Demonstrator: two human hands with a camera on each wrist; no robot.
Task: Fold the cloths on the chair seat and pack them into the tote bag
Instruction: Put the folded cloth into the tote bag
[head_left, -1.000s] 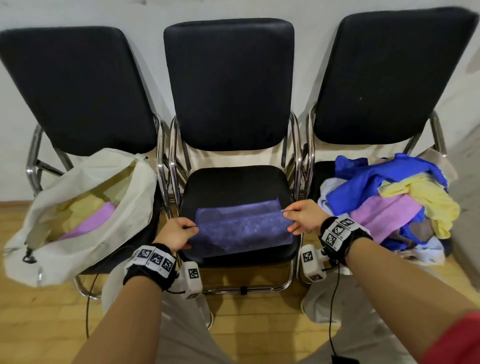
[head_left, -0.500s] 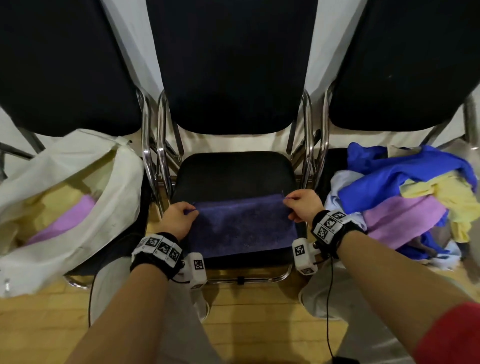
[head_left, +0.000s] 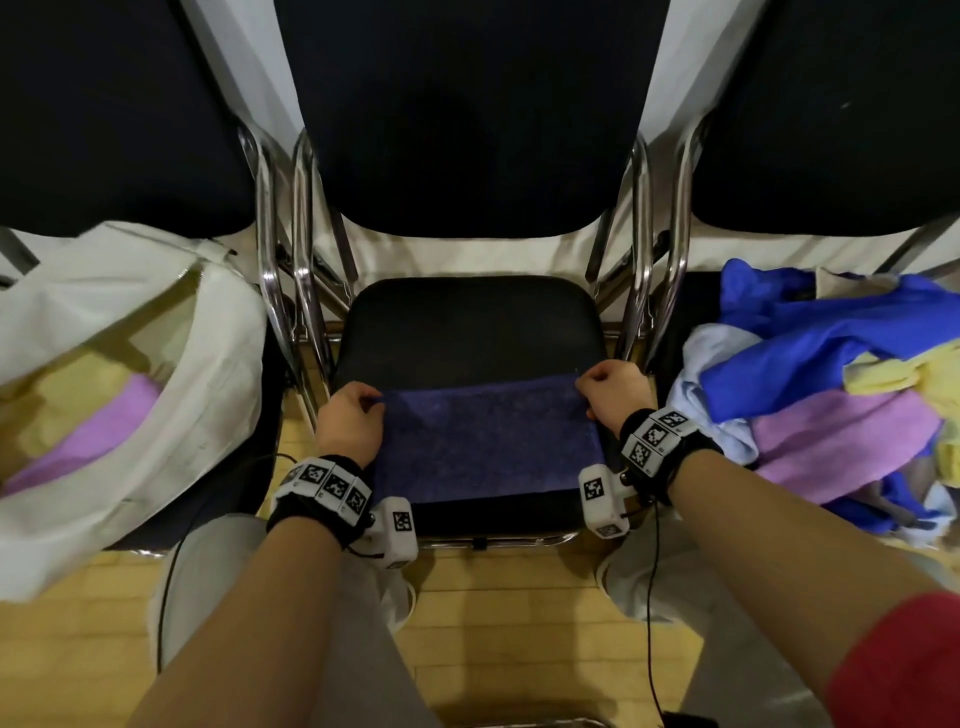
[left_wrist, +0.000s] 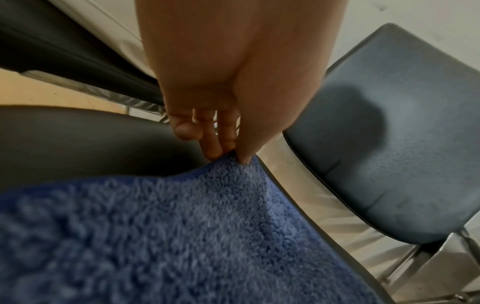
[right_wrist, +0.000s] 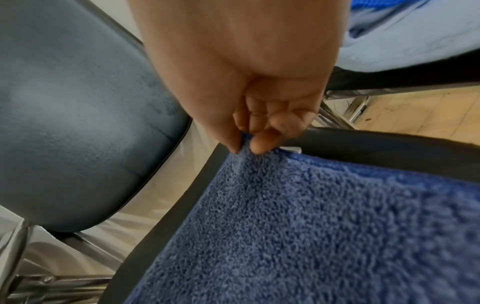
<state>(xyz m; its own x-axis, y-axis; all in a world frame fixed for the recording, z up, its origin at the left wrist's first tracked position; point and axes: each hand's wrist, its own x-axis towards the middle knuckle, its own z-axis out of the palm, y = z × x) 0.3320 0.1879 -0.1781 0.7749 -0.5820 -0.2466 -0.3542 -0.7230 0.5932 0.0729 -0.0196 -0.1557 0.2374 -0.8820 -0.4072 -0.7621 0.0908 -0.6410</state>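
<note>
A dark blue terry cloth (head_left: 485, 441) lies folded flat on the front half of the middle chair's black seat (head_left: 467, 327). My left hand (head_left: 349, 420) pinches its far left corner between thumb and fingers, seen close in the left wrist view (left_wrist: 233, 156) on the cloth (left_wrist: 182, 236). My right hand (head_left: 609, 391) pinches the far right corner, thumb and forefinger closed on the fabric (right_wrist: 245, 147) of the cloth (right_wrist: 311, 226). The white tote bag (head_left: 171, 415) sits open on the left chair with a purple cloth (head_left: 98, 431) and a yellow one inside.
A heap of loose cloths (head_left: 831, 395), blue, yellow, purple and pale blue, covers the right chair's seat. Chrome chair frames (head_left: 283, 291) stand between the seats. Three black backrests rise behind. My knees and the wooden floor (head_left: 519, 623) are below.
The top layer of the blue cloth has come down flat onto the lower layer. My head has leaned in and down, so the chairs look larger. Both hands keep their corner pinches.
</note>
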